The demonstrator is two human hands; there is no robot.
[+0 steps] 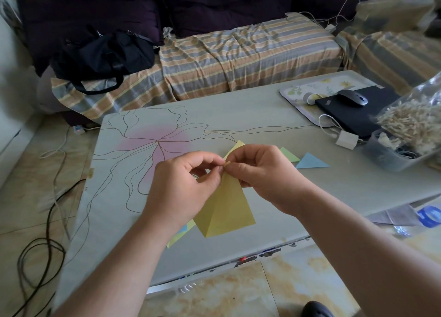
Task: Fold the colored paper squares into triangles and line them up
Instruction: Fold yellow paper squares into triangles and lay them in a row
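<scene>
A yellow paper square [225, 209] hangs folded over above the table, its two top corners brought together. My left hand [183, 187] and my right hand [265, 173] both pinch those corners at the top. On the table behind my right hand lie folded triangles in a row: a pale yellow triangle [235, 148] partly hidden by my fingers, a green triangle [290, 154] and a blue triangle [311, 162]. More loose paper squares [181, 233] in yellow and blue peek out under my left wrist.
The grey table [143, 163] has a flower drawing. At its right stand a tray [293, 89], a black laptop [353, 116] with a mouse [353, 97], a white charger [346, 140] and a plastic tub [391, 154]. A striped sofa [238, 56] with a black bag [102, 56] lies behind; cables trail on the floor.
</scene>
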